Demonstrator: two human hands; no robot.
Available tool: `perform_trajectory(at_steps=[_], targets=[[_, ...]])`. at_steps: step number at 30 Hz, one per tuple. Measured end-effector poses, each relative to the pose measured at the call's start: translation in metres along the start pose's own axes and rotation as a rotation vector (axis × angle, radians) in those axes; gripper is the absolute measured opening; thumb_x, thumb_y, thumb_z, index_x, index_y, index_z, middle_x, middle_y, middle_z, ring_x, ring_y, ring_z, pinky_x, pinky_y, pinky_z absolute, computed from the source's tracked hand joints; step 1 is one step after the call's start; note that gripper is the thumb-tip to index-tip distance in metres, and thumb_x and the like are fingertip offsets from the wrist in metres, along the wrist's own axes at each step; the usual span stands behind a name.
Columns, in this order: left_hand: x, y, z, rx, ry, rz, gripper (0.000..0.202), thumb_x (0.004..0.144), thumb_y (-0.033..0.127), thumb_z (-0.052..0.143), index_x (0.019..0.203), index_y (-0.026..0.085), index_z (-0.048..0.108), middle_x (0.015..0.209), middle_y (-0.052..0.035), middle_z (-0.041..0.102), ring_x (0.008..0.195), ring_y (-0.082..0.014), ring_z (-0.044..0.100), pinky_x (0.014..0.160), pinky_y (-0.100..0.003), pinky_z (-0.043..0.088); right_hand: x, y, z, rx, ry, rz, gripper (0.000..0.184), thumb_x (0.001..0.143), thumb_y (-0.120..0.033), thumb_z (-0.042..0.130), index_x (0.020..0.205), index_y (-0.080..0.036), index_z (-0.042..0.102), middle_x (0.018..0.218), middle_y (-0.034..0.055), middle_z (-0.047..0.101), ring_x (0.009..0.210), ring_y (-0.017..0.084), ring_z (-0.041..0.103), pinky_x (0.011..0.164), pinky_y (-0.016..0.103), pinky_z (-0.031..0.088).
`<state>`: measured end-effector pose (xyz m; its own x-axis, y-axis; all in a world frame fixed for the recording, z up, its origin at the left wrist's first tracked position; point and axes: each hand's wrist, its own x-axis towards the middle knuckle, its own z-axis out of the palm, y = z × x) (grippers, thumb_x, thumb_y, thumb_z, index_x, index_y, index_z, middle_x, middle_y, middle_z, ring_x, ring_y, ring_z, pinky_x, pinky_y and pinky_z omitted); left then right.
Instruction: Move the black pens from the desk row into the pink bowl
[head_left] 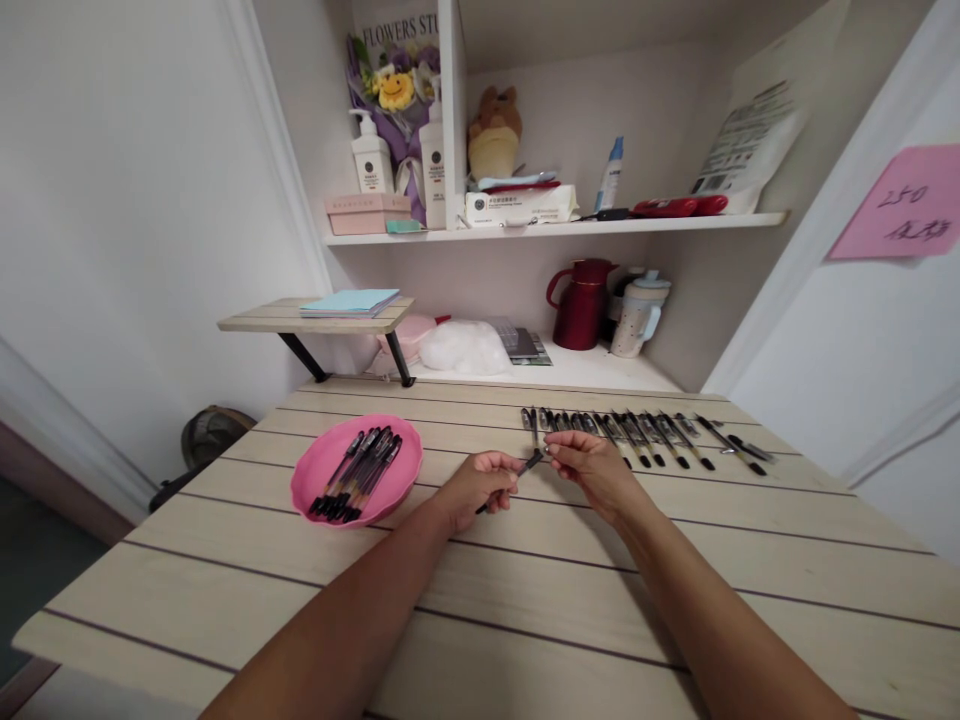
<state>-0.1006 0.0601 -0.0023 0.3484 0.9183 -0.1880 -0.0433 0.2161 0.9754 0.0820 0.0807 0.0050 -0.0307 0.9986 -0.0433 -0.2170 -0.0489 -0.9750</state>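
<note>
Bridging both hands (480,487) (589,465) lies a pen (527,464) (ends seemingly pinched).

"FLOWERS STU" can be read on the bouquet wrapping (397,30); "250" is handwritten on the pink note (900,205).

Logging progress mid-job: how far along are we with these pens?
Looks done: a row of pens lies side by side on the table. In hand: one pen, gripped by both the left hand and right hand. Left, it seems: the bunch of pens lying in the pink dish.
</note>
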Motion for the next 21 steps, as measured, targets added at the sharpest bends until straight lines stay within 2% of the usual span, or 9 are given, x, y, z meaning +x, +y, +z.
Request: perform_trajectory(at_steps=[7,14,21], targets=[[-0.0003,-0.0003,0.0012,0.002,0.008,0.010,0.030,0.061,0.023,0.059,0.090,0.014,0.057,0.060,0.0025,0.056,0.041,-0.0042,0.047,0.038,-0.016,0.025,0.0001,0.0011,0.0019,0.002,-0.016,0.016,0.031,0.052,-0.025,0.075,0.079,-0.015,0.064,0.054,-0.0016,0.058,0.047,0.007,0.048,0.042,0.019,0.034],[0.0030,-0.0036,0.0027,0.035,0.020,0.036,0.029,0.061,0.021,0.058,0.089,0.013,0.059,0.058,0.0024,0.056,0.039,-0.0044,0.046,0.036,-0.016,0.025,-0.0023,-0.0017,0.0026,-0.024,-0.021,-0.035,0.039,0.049,-0.021,0.076,0.085,-0.017,0.062,0.056,-0.0042,0.057,0.046,0.007,0.048,0.039,0.019,0.030],[0.0043,-0.0067,0.0029,0.037,0.039,0.051,0.027,0.061,0.020,0.058,0.088,0.013,0.059,0.057,0.0026,0.056,0.037,-0.0042,0.045,0.035,-0.016,0.024,-0.0027,-0.0035,0.0017,-0.011,-0.083,0.038,0.037,0.051,-0.021,0.075,0.086,-0.016,0.062,0.053,-0.0055,0.054,0.043,0.006,0.046,0.039,0.018,0.029]])
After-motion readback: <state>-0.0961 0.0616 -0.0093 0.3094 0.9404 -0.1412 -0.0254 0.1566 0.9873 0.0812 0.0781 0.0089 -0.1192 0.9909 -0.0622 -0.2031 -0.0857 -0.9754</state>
